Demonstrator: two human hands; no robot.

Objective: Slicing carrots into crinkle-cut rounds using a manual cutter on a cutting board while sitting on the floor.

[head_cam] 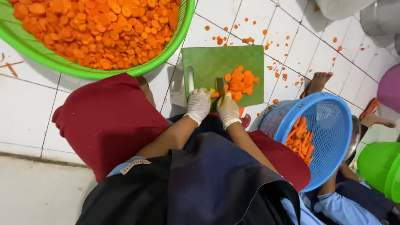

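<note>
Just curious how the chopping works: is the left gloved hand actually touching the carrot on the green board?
Touching. The head view shows the left hand with its fingertips pressed on the carrot beside the knife on the cutting board; no gap shows.

Cutting board (208, 62) on the floor (33, 112), carrot slices (241, 81) on its right half, heaped basket (183, 29) behind-left, basket of whole carrots (329, 121) right.

White gloves on left hand (198, 104), right hand (228, 109); maroon trousers; dark apron.
</note>
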